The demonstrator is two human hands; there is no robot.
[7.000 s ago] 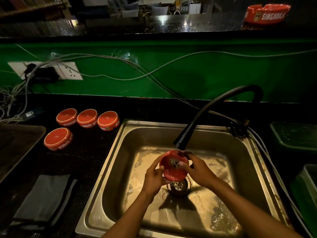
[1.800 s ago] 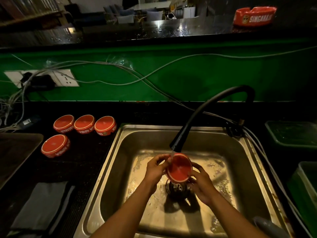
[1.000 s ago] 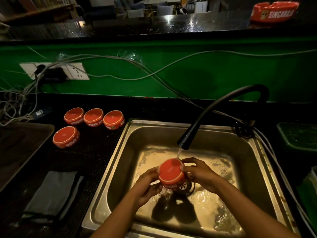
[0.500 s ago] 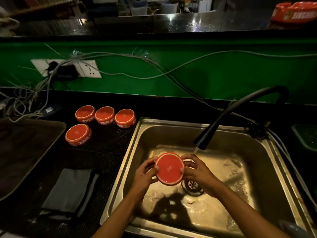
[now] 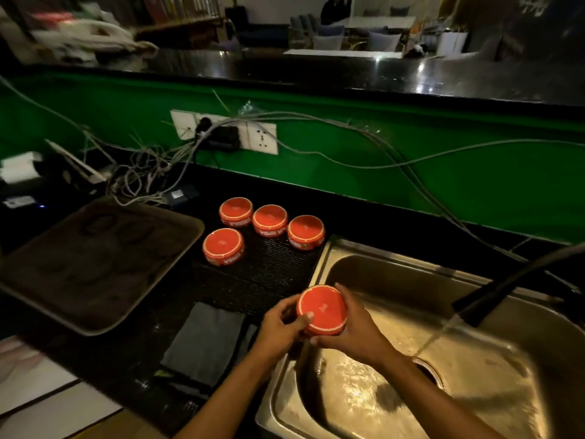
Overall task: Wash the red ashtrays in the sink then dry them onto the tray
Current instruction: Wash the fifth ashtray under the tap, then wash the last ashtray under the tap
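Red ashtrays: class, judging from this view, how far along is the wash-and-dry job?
Done: four ashtrays sit upside down on the mat beside the sink, apparently washed. In hand: the left hand and right hand hold a fifth ashtray at the sink's left rim. Left: drying; the tray holds none, the cloth lies unused.

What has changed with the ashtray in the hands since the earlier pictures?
Both hands, left hand and right hand, carried the red ashtray from under the running faucet leftward to the sink's left rim, base up. The four ashtrays on the mat, tray and cloth stayed put.
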